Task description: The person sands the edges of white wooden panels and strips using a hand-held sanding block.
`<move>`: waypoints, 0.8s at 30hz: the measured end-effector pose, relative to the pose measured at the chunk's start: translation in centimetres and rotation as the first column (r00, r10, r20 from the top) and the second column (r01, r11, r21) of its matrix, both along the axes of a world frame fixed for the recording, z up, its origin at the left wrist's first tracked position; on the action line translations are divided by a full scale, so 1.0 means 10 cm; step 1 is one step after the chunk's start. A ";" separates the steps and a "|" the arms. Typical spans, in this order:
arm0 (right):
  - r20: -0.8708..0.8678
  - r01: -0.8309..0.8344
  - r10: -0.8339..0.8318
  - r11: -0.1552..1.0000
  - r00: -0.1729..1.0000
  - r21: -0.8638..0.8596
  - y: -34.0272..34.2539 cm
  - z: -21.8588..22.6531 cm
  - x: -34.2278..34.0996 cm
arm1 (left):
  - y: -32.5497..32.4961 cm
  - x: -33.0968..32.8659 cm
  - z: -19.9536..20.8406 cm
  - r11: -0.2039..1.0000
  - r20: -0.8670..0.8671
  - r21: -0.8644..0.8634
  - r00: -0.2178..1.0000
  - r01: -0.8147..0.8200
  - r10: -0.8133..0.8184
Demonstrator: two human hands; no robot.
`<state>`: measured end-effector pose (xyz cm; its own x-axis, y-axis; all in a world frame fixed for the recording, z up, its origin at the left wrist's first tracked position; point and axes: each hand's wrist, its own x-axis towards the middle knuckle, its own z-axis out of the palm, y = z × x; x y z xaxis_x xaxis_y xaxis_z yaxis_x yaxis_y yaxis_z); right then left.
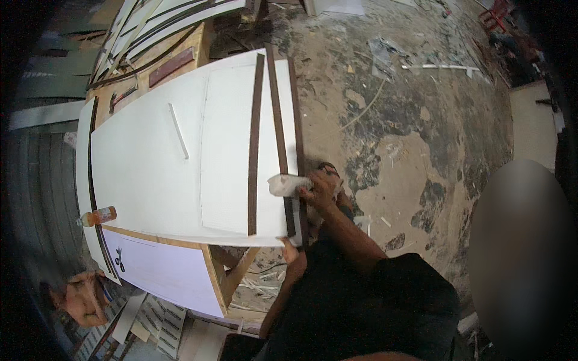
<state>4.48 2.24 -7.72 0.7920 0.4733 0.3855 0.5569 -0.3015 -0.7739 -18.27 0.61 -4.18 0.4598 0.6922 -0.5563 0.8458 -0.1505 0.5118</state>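
One dark brown strip (278, 129), the middle of three near the right-hand edge of the white panel (144, 156), runs beneath the crumpled white cloth (280, 185). Your right hand (322, 188) holds that cloth, fingers curled around its bunched end. Your left hand (290, 253) is by the strip's lower end; whether its fingers grip or merely steady, you can't tell from this view, as they are small and partly hidden. If you are wiping, as it seems, press evenly and follow the strip's length, bracing its end against skidding. Mind the left-hand strip (256, 144) and the right-hand strip (295, 114), which lie near. Farther left are a thin white stick (178, 131), scissors (119, 260) on a lilac sheet (171, 274), and an orange bottle (97, 216) whose label is too small to read. No other writing is legible to you.
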 end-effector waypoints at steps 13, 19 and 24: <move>-0.197 0.101 -0.196 0.906 0.961 -0.411 2.15 0.34 3.04 | -0.13 -0.51 -0.77 0.547 0.021 -0.570 0.655 -0.612 0.755; -0.169 0.193 -0.276 0.902 0.946 -0.387 2.23 0.00 3.12 | 0.29 0.62 0.30 0.053 0.112 -0.724 -0.041 -0.688 0.993; -0.062 0.210 -0.237 0.936 0.970 -0.281 1.82 0.22 2.43 | 0.22 0.71 0.44 0.091 0.183 -0.867 -0.142 -0.489 0.973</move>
<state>28.82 20.45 -5.47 0.9157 0.3558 0.1870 0.3800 -0.6146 -0.6913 -11.18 2.85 0.25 0.0746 0.6289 -0.7739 -0.4871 0.7001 0.5220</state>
